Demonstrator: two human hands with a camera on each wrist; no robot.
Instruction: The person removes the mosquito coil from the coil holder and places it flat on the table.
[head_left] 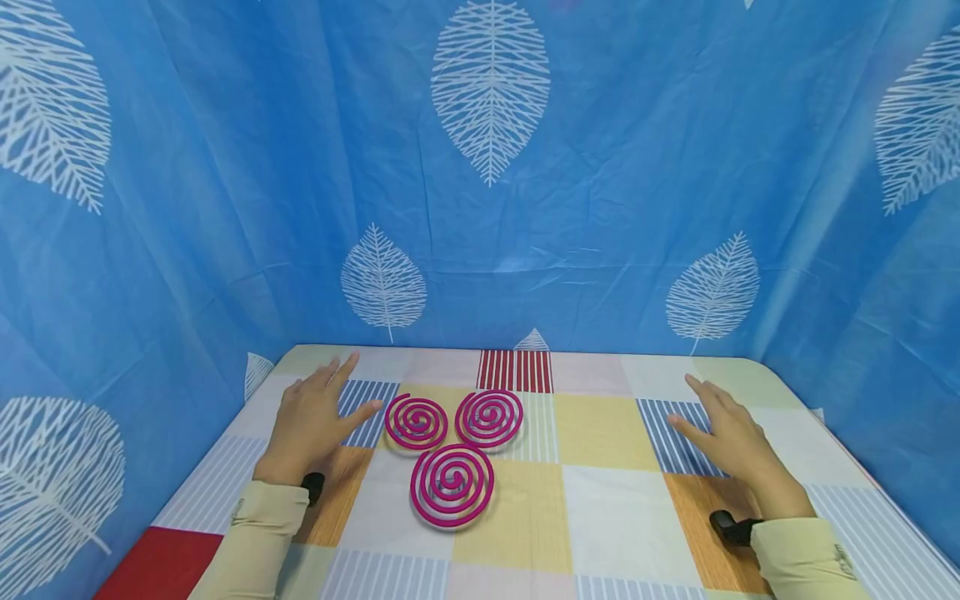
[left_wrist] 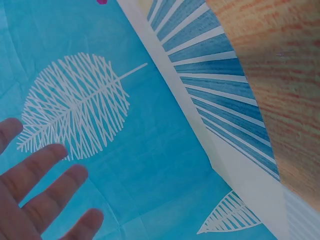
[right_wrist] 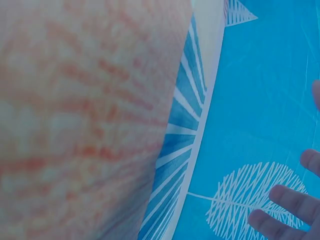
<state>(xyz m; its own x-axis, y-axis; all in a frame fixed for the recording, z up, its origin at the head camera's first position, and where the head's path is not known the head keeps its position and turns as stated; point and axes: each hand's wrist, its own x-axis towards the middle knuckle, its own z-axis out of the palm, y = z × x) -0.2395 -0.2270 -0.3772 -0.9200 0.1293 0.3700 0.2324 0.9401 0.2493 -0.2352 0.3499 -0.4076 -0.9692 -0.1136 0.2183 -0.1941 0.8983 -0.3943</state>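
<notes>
Three magenta spiral coils, shaped like mosquito coils, sit left of the table's middle in the head view. One coil (head_left: pixel 416 423) is at the back left, a second coil (head_left: pixel 489 418) at the back right, and a third coil (head_left: pixel 452 486) in front of them. My left hand (head_left: pixel 311 425) is held left of the coils, fingers extended and thumb towards the back left coil, without touching it. Far to their right, my right hand (head_left: pixel 731 442) hovers with fingers extended and holds nothing. Both wrist views show spread fingers (left_wrist: pixel 55 195) and fingertips (right_wrist: pixel 287 200).
A patchwork-patterned cloth (head_left: pixel 615 508) covers the table. Blue curtains (head_left: pixel 600 167) printed with white leaves stand along the back and both sides. Each wrist wears a dark strap-mounted device, such as the one on the right wrist (head_left: pixel 731 527).
</notes>
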